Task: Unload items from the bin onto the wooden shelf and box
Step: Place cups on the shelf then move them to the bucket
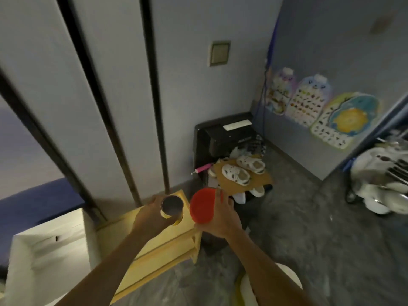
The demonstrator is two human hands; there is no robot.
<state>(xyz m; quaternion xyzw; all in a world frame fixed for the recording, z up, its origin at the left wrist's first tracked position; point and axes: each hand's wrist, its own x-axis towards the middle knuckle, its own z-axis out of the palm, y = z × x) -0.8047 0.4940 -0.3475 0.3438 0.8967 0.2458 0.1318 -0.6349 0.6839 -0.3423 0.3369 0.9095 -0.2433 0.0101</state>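
Holding one item in each hand, the person leans over the shelf (154, 246), a pale yellow wooden unit against the wall. The left hand (150, 215) wraps its fingers round the side of a cup (172, 205), which is upright with its mouth up and sits just above the shelf's top; whether its base touches the wood is unclear. The right hand (220, 219) grips a red bowl (202, 205) by its right rim. The bowl is tilted with its hollow towards the camera, off the shelf's right end and over the floor. The white box (50, 246) stands just left of the shelf with its top open. A pale curved rim low between the forearms is probably the bin (292, 278).

The cup looks stiff and smooth-walled, perhaps metal at the lip. Its inside is dark, so its contents cannot be told, but it seems light. A wrap around the middle of the wall suits it, since a slick side could slide through a loose hold. The bowl looks like thin plastic: light, rigid and hard to break. A rim pinch is enough, though it should be levelled before it is set down, or it may rock or roll.

White shoes (237, 173) sit on a low stand to the right.
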